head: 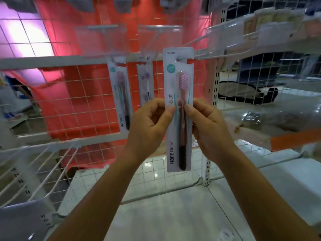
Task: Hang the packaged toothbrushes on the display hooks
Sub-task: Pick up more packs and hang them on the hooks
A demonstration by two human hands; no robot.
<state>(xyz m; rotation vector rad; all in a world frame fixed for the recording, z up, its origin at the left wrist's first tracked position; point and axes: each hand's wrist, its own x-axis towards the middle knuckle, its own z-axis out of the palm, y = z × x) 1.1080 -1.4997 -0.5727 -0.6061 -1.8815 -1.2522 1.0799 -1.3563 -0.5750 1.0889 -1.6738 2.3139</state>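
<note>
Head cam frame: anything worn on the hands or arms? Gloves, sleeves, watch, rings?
Nothing worn that shows. The left hand and right hand are bare: no gloves, no rings on the visible fingers. The left forearm and right forearm are bare to the frame edge, no sleeve, watch or band at either wrist. Thumbnails look short and unpainted.

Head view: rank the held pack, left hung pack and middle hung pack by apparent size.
1. held pack, nearest the camera, so real size unsure.
2. left hung pack.
3. middle hung pack.
</note>
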